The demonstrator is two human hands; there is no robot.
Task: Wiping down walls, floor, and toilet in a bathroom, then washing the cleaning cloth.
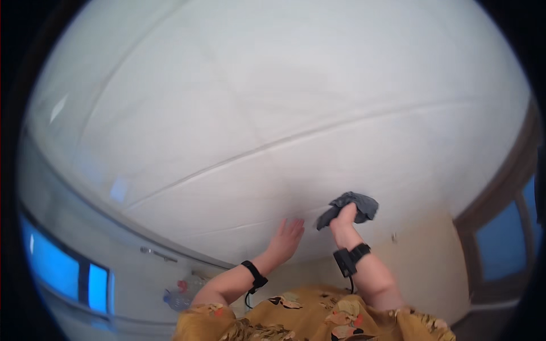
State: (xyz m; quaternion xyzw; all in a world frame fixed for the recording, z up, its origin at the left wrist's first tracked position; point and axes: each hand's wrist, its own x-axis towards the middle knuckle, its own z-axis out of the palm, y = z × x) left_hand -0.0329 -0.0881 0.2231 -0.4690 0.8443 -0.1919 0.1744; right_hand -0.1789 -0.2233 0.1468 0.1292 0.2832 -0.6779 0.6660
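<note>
My right hand [343,220] is closed on a crumpled dark grey cloth [364,203], which is pressed against or held very near a large white tiled surface [227,113]. Part of the cloth sticks out on both sides of the hand. To its left, my left hand [288,237] is raised with its fingers stretched out and holds nothing. Its fingertips are at the white surface; whether they touch it I cannot tell. Each wrist wears a black strap, and the right one carries a small black box [344,262].
Long seams cross the white surface. At lower left are a blue-lit window [57,258], a metal fitting [158,254] and clear plastic bottles [181,296]. On the right, a brown-framed window or door [500,244] stands beside a beige wall [426,256] with a small hook [394,236].
</note>
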